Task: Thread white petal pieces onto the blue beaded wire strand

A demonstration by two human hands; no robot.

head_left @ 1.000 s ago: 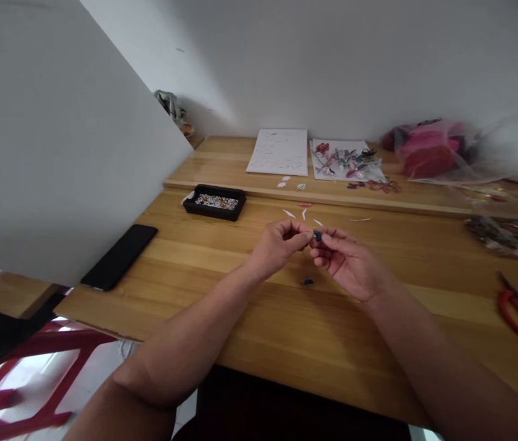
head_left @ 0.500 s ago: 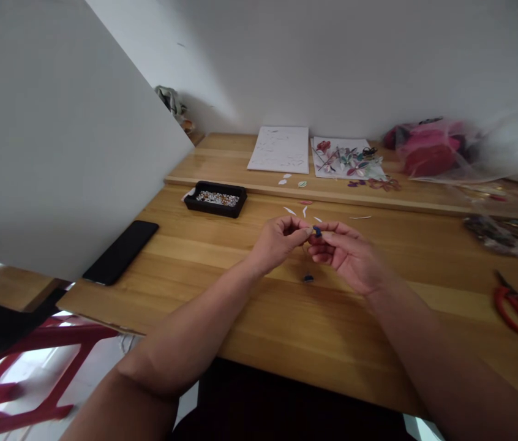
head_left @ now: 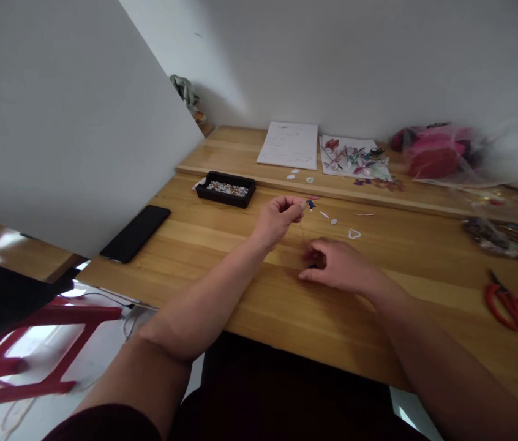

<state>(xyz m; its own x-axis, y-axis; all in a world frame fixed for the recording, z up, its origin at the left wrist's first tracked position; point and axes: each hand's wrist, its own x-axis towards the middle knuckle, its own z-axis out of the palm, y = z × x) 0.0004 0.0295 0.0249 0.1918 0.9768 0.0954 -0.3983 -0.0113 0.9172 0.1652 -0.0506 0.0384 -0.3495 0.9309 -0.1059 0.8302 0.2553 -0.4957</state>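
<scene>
My left hand (head_left: pixel 280 220) is closed in a pinch on a small dark blue piece (head_left: pixel 311 205), perhaps a petal-shaped ornament, held above the table. A thin thread (head_left: pixel 302 230) runs down from it toward my right hand (head_left: pixel 339 263). The thumb and fingers of that hand are apart, slightly blurred, low over the wood. Between them shows a small dark object (head_left: pixel 314 266) at the thread's lower end; whether they touch it I cannot tell. Small white cut pieces and a white loop (head_left: pixel 354 234) lie just beyond my hands.
A black tray (head_left: pixel 222 202) of beads and a black phone (head_left: pixel 136 233) lie to the left. Red-handled scissors (head_left: pixel 516 309) rest at the right. White sheets (head_left: pixel 289 144), several flower-like ornaments (head_left: pixel 355 160) and a pink-filled bag (head_left: pixel 438 150) are on the raised back ledge.
My right hand has let go of the blue piece and moved down toward the dark object at the thread's end, opening its fingers. My left hand keeps the piece. The view has shifted slightly.
</scene>
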